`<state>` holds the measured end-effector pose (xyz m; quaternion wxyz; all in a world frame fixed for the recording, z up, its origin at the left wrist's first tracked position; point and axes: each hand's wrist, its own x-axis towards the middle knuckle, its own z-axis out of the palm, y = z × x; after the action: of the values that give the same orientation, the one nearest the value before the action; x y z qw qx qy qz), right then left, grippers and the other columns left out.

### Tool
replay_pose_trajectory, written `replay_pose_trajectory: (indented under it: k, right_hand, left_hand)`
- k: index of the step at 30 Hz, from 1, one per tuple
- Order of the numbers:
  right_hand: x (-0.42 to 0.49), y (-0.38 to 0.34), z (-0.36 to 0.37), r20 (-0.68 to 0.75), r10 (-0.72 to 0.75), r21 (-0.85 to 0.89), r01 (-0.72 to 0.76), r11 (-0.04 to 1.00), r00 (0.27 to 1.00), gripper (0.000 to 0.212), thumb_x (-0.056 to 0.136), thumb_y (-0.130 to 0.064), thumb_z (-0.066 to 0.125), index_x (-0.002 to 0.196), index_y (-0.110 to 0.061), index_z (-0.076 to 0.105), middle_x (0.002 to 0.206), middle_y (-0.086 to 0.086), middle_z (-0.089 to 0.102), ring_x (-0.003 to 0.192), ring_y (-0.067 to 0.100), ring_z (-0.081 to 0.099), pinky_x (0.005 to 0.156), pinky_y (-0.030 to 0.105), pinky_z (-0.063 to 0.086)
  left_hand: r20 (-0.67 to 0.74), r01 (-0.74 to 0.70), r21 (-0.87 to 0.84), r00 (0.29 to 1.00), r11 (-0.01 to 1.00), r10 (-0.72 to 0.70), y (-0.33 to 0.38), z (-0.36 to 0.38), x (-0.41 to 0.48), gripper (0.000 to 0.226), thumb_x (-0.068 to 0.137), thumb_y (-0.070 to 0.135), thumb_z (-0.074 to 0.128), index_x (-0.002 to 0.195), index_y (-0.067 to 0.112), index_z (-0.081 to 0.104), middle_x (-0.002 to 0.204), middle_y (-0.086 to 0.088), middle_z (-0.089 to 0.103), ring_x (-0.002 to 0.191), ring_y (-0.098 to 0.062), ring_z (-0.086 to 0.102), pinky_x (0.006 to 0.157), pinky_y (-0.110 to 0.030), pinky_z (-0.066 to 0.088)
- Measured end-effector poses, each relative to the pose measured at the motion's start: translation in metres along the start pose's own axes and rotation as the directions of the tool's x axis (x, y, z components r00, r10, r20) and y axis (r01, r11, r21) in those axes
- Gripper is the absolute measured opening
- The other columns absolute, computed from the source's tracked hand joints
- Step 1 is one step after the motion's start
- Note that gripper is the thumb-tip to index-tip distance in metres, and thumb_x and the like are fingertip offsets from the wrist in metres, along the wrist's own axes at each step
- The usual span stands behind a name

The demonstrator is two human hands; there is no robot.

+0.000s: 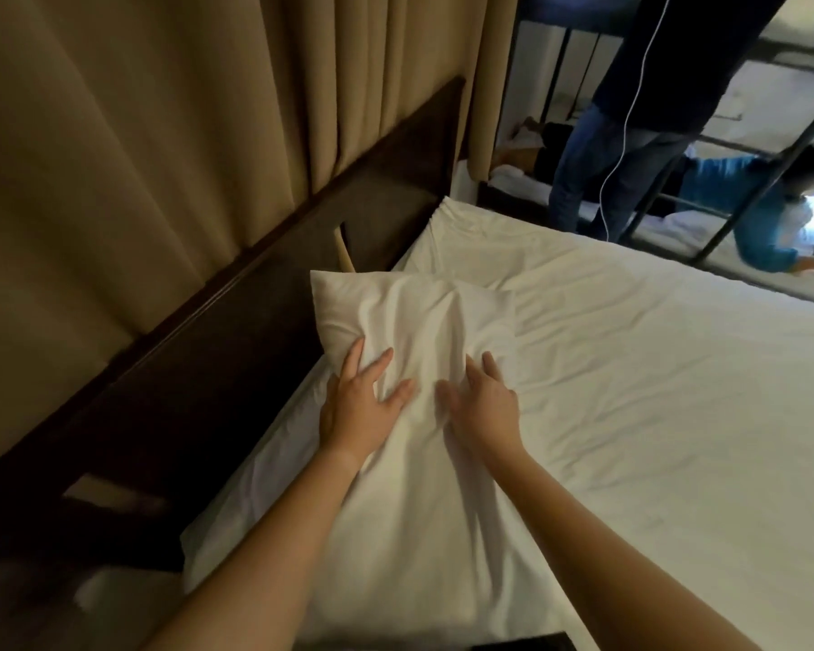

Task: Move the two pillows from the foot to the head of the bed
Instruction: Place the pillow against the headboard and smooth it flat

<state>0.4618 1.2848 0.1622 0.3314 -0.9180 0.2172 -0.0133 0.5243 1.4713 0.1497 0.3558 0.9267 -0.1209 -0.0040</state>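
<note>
Both hands, left (356,406) and right (485,406), press flat with fingers spread on a white pillow (410,415) by the dark headboard (236,317) (a second pillow is not distinguishable). Beyond, white bed (654,368), tan curtain (161,110), a standing person (640,110).

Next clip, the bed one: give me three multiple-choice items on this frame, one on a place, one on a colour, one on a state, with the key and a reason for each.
1. Where does the pillow lie?
A. on the floor
B. on the bed beside the dark headboard
C. on a chair

2. What colour is the pillowcase?
A. white
B. blue
C. striped red

3. How do the left hand and right hand meet the pillow?
A. both lifted clear of it
B. only one touches
C. both laid flat on top, fingers spread

Key: B, it rests on the sheet along the headboard; A, plain white cloth; C, both palms lie on it.
</note>
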Motion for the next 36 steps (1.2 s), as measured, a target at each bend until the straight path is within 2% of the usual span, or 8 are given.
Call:
replay_pose_trajectory:
  k: [6,13,18,22,26,30,36]
  right_hand:
    - [0.079,0.091,-0.02,0.043,0.037,-0.026,-0.036,0.999,0.998,0.067,0.103,-0.052,0.051,0.161,-0.023,0.039,0.172,0.006,0.028,0.154,0.025,0.035,0.12,0.05,0.032]
    - [0.155,0.178,-0.079,0.043,0.049,-0.124,-0.043,0.991,0.998,0.064,0.106,-0.049,0.044,0.16,-0.016,0.037,0.169,0.005,0.036,0.161,0.019,0.017,0.116,0.049,0.031]
    - [0.185,0.212,-0.135,-0.028,0.068,-0.166,-0.071,0.984,0.997,0.059,0.106,-0.047,0.045,0.156,-0.015,0.042,0.165,0.005,0.041,0.158,0.021,0.022,0.11,0.048,0.032]
    - [0.202,0.21,-0.168,-0.083,0.101,-0.136,-0.112,0.984,0.991,0.057,0.105,-0.047,0.044,0.155,-0.019,0.045,0.166,0.005,0.039,0.156,0.023,0.028,0.115,0.049,0.029]
    - [0.23,0.183,-0.179,-0.122,0.147,-0.059,-0.155,0.986,0.982,0.058,0.107,-0.048,0.044,0.158,-0.021,0.043,0.171,0.006,0.031,0.156,0.026,0.03,0.123,0.052,0.022]
    - [0.276,0.153,-0.164,-0.167,0.197,-0.004,-0.2,0.98,0.966,0.056,0.106,-0.049,0.045,0.156,-0.023,0.045,0.172,0.005,0.029,0.158,0.027,0.027,0.126,0.057,0.019]
    - [0.37,0.107,-0.11,-0.215,0.264,0.096,-0.249,0.964,0.94,0.053,0.107,-0.046,0.046,0.154,-0.022,0.047,0.17,0.005,0.034,0.159,0.023,0.023,0.125,0.055,0.021]
  left_hand:
    - [0.056,0.04,0.068,0.997,0.997,-0.044,0.042,0.092,0.05,0.071,0.085,0.077,0.058,0.148,0.044,0.056,0.17,0.015,0.021,0.145,-0.03,0.041,0.115,-0.044,0.044]
    - [0.137,0.032,0.06,0.99,0.998,-0.04,0.122,0.183,0.111,0.075,0.09,0.07,0.064,0.153,0.031,0.054,0.171,0.006,0.026,0.15,-0.028,0.038,0.12,-0.042,0.04]
    - [0.156,-0.033,0.033,0.987,0.999,0.028,0.182,0.224,0.149,0.076,0.088,0.068,0.067,0.152,0.028,0.057,0.171,0.003,0.03,0.147,-0.03,0.044,0.118,-0.042,0.043]
    - [0.184,-0.068,0.002,0.981,0.998,0.066,0.219,0.221,0.178,0.078,0.087,0.071,0.065,0.153,0.03,0.055,0.171,0.006,0.029,0.148,-0.031,0.043,0.117,-0.045,0.044]
    - [0.19,-0.119,0.006,0.975,0.993,0.116,0.226,0.204,0.222,0.076,0.087,0.071,0.064,0.153,0.033,0.054,0.17,0.007,0.029,0.147,-0.032,0.042,0.117,-0.046,0.044]
    - [0.195,-0.193,0.006,0.963,0.981,0.188,0.21,0.193,0.286,0.075,0.088,0.068,0.067,0.151,0.03,0.057,0.169,0.004,0.032,0.147,-0.03,0.044,0.117,-0.044,0.044]
    - [0.266,-0.261,-0.006,0.93,0.965,0.253,0.16,0.189,0.408,0.07,0.089,0.065,0.068,0.151,0.033,0.057,0.17,0.008,0.031,0.149,-0.026,0.041,0.118,-0.043,0.043]
